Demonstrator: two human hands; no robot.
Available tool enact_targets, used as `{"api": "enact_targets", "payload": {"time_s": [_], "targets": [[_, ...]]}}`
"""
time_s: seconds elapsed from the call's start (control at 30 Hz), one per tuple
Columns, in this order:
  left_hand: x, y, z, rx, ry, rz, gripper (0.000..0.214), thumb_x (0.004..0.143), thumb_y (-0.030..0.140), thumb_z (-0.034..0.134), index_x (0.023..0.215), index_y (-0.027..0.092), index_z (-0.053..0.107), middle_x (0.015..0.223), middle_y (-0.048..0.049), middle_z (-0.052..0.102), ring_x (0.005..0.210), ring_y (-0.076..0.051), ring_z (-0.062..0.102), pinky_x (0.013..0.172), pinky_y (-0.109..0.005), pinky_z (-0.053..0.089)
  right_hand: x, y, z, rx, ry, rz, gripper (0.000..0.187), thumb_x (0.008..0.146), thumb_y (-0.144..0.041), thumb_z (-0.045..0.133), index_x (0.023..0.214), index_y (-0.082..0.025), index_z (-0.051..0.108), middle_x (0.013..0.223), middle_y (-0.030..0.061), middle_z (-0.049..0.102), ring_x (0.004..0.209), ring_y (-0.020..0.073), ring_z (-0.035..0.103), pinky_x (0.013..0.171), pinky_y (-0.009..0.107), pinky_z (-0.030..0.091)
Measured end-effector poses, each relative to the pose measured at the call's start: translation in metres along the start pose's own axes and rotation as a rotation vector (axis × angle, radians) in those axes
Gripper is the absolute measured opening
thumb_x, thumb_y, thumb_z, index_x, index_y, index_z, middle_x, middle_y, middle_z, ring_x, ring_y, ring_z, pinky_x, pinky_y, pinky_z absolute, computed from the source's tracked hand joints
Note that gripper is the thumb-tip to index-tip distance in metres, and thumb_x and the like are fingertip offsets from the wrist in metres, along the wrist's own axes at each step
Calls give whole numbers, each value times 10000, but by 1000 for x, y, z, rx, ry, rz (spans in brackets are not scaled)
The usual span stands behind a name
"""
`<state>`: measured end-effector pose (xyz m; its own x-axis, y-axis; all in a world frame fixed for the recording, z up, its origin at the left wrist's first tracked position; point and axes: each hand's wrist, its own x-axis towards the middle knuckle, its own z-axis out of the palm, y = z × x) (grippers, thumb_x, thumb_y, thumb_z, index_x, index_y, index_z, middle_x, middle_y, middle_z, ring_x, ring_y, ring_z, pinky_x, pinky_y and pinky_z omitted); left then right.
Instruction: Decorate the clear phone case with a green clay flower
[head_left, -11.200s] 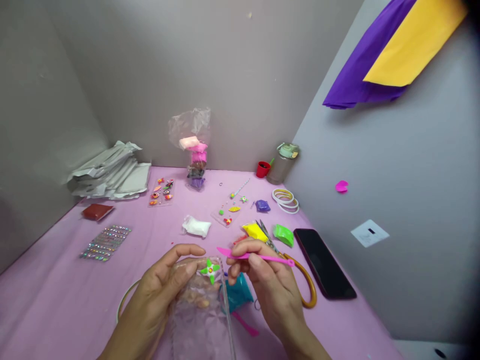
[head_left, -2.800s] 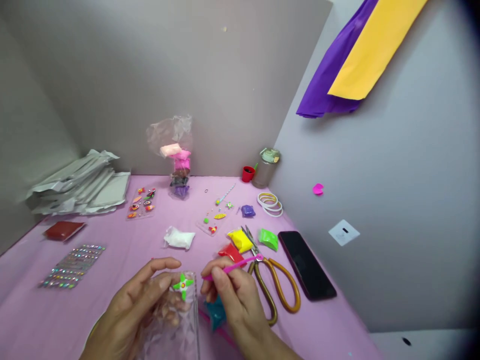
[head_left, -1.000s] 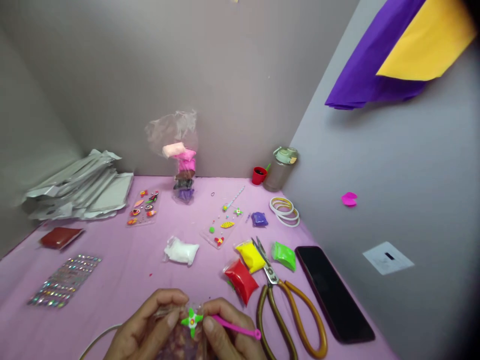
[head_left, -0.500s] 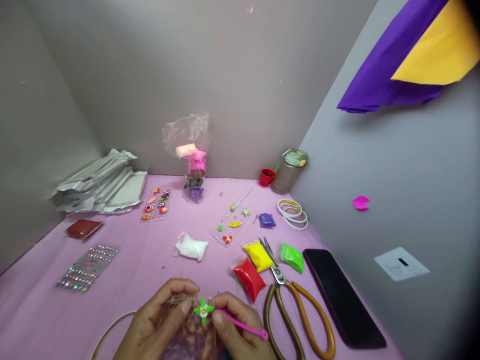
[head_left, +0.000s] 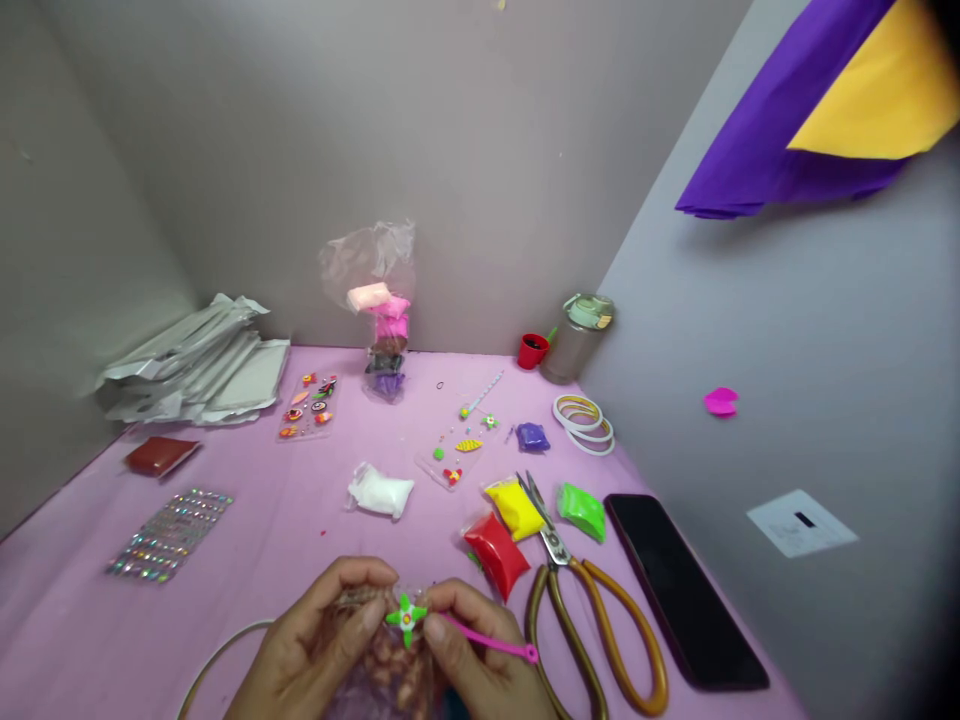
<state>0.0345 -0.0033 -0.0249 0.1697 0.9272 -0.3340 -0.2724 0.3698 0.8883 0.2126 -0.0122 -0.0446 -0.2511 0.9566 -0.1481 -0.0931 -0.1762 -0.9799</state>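
Observation:
At the front of the table, my left hand [head_left: 322, 630] closes its thumb and fingers on the edge of a clear plastic sheet [head_left: 397, 680]. On the sheet, between both hands, sits a small green-and-white clay flower [head_left: 406, 619] with an orange centre. My right hand [head_left: 480, 640] pinches a thin pink clay tool [head_left: 491, 641], its looped end sticking out to the right and its tip beside the flower. Red [head_left: 496, 555] and yellow [head_left: 514, 508] clay packets lie just beyond my right hand, next to scissors [head_left: 555, 548] with brown handles.
A black phone [head_left: 682, 590] lies at the right, near green clay [head_left: 581, 512] and tape rolls [head_left: 583, 424]. White clay [head_left: 380, 491] and a sheet with small clay pieces [head_left: 457, 450] are ahead. Rhinestone strips [head_left: 172, 535] and silvery packets [head_left: 202, 365] are left. A bottle [head_left: 577, 340] stands behind.
The hands, flower and pink tool stay almost as they were. The whole view has shifted very slightly.

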Motion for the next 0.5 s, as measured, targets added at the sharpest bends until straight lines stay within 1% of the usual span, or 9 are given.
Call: {"api": "enact_targets", "payload": {"time_s": [0.1, 0.23, 0.33, 0.5], "targets": [[1, 2, -1, -3, -72, -6, 321, 796, 506, 774, 968, 251, 686, 703, 6, 729, 640, -197, 693, 624, -277, 562, 1, -4, 1, 69, -55, 32, 451, 897, -613, 626, 982, -177, 705, 769, 42, 667, 687, 158, 623, 646, 254, 501], [-1, 8, 4, 36, -37, 19, 351, 781, 539, 773, 938, 236, 689, 683, 7, 719, 625, -194, 684, 617, -274, 558, 3, -7, 6, 154, -55, 47, 471, 862, -634, 660, 944, -170, 671, 723, 28, 656, 620, 137, 615, 607, 245, 516], [-3, 12, 6, 60, -49, 22, 357, 800, 564, 743, 947, 243, 683, 679, 16, 713, 633, -190, 680, 627, -269, 556, 4, -6, 10, 215, -45, 42, 480, 842, -647, 674, 915, -174, 649, 687, 16, 646, 570, 119, 594, 584, 233, 505], [-4, 13, 5, 77, -50, 10, 341, 808, 550, 742, 957, 252, 669, 702, 23, 717, 652, -184, 683, 647, -259, 555, 1, -8, 12, 183, -18, 46, 491, 842, -655, 667, 901, -167, 653, 692, 13, 626, 590, 114, 577, 587, 224, 482]]}}
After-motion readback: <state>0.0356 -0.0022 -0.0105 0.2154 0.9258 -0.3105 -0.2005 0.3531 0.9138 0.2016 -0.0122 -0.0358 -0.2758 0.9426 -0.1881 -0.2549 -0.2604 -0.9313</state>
